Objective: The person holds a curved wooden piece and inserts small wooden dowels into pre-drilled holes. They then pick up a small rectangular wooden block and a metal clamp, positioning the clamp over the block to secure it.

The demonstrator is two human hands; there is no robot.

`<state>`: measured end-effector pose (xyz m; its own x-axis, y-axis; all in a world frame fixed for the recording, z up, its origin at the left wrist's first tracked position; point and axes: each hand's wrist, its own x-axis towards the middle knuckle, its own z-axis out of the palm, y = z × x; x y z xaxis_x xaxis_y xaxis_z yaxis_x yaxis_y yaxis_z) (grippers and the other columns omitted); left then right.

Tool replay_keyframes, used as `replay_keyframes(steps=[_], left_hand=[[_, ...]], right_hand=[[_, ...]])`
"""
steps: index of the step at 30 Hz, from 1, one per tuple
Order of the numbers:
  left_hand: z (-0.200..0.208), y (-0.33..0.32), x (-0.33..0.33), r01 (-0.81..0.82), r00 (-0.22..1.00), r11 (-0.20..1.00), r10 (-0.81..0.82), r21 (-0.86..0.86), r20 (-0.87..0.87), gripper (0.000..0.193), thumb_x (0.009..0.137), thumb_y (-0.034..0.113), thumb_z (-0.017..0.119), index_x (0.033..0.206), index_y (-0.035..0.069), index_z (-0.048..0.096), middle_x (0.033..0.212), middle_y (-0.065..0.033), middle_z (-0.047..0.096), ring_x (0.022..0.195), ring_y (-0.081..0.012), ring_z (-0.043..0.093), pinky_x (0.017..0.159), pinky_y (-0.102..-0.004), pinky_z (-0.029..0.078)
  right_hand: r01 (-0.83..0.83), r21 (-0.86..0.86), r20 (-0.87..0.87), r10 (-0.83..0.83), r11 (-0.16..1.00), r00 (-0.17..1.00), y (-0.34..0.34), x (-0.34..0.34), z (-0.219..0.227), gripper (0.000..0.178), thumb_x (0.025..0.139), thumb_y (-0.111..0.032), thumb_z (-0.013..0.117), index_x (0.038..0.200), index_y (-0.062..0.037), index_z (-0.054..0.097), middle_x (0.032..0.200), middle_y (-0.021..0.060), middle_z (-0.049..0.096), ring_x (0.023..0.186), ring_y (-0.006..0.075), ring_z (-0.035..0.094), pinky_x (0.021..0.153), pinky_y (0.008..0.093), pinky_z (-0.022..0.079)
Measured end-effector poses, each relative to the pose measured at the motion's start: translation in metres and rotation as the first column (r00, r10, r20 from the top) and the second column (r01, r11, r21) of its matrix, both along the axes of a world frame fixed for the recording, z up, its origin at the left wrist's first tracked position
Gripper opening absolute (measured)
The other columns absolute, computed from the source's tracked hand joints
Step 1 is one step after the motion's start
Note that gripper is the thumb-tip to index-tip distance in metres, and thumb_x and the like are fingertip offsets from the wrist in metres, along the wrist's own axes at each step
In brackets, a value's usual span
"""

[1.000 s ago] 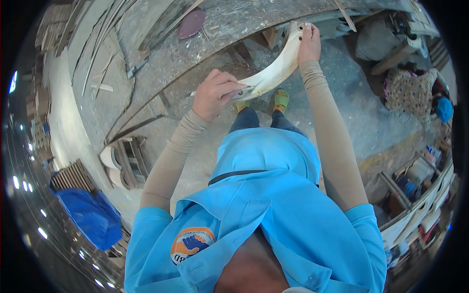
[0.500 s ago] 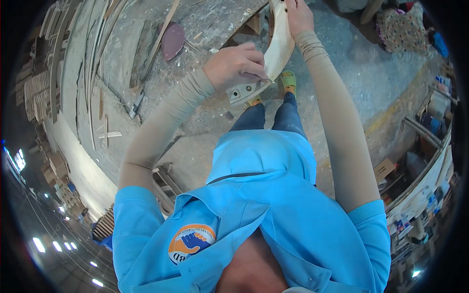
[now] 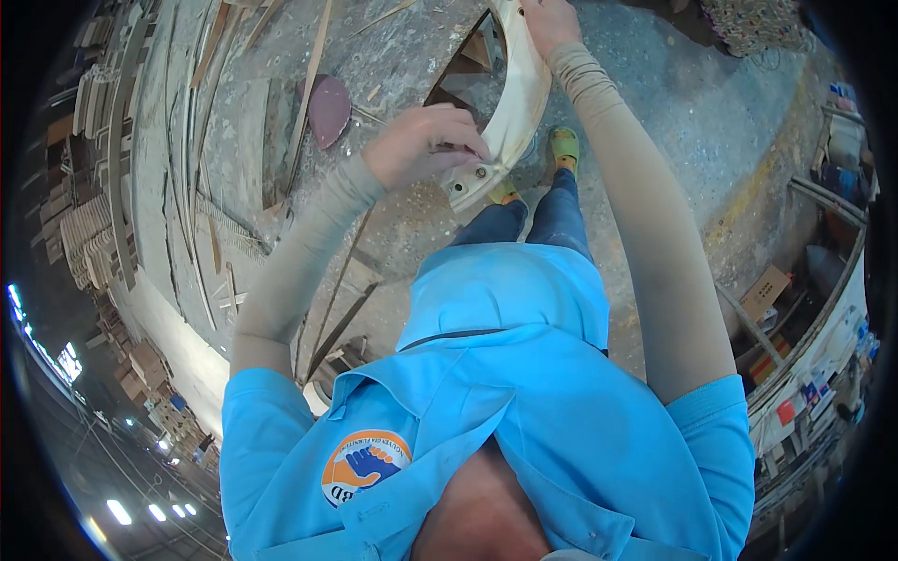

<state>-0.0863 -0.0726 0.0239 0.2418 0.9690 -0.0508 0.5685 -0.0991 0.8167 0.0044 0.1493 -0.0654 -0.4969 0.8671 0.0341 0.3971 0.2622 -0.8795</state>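
The person stands over a dusty concrete floor point(image 3: 711, 122), holding a pale curved wooden piece point(image 3: 510, 112) out in front at arm's length. The left hand point(image 3: 426, 140) is curled against its lower end, fingers drawn together and pressed to the wood just above two small round holes; it may be pinching something thin there, though the view is too blurred to tell. The right hand point(image 3: 552, 19) is closed around the upper end, near the top edge of the view. The piece hangs in the air above the person's green shoes point(image 3: 564, 145). To the left, long wooden strips point(image 3: 201, 140) lie about, and a dark reddish sanding pad point(image 3: 329, 110) rests near them.
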Motion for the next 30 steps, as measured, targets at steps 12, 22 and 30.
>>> replay_keyframes(steps=[12, 22, 30], left_hand=[[-0.004, -0.052, 0.057, -0.465, 0.831, 0.831, 0.529, 0.305, -0.171, 0.017, 0.072, 0.005, 0.069, 0.088, 0.011, 0.068, 0.079, -0.0022, 0.057, 0.076, -0.0211, 0.054, 0.063, -0.032, 0.048], [-0.013, -0.035, 0.057, -0.393, 0.867, 0.882, 0.45, 0.262, -0.214, 0.023, 0.068, 0.006, 0.072, 0.09, 0.012, 0.069, 0.082, -0.0004, 0.058, 0.079, -0.0209, 0.052, 0.069, -0.0306, 0.047], [-0.008, -0.033, 0.053, -0.457, 0.848, 0.844, 0.508, 0.282, -0.147, 0.021, 0.07, 0.005, 0.071, 0.09, 0.011, 0.07, 0.08, -0.0018, 0.056, 0.079, -0.0216, 0.051, 0.069, -0.0313, 0.045]], right_hand=[[-0.004, 0.035, -0.012, 0.005, 0.999, 1.0, 0.004, 0.001, -0.006, 0.037, 0.093, -0.035, 0.046, 0.109, -0.0059, 0.061, 0.105, 0.0184, 0.064, 0.1, 0.0361, 0.06, 0.084, 0.0407, 0.047], [-0.051, 0.026, -0.022, 0.051, 0.998, 0.998, 0.002, 0.001, 0.003, 0.035, 0.094, -0.033, 0.045, 0.109, -0.005, 0.061, 0.105, 0.0182, 0.064, 0.101, 0.0366, 0.059, 0.085, 0.0407, 0.047], [-0.021, 0.085, 0.0, 0.021, 0.996, 1.0, 0.01, -0.001, -0.011, 0.037, 0.093, -0.035, 0.045, 0.11, -0.0064, 0.061, 0.107, 0.0176, 0.064, 0.101, 0.036, 0.06, 0.085, 0.0402, 0.046]])
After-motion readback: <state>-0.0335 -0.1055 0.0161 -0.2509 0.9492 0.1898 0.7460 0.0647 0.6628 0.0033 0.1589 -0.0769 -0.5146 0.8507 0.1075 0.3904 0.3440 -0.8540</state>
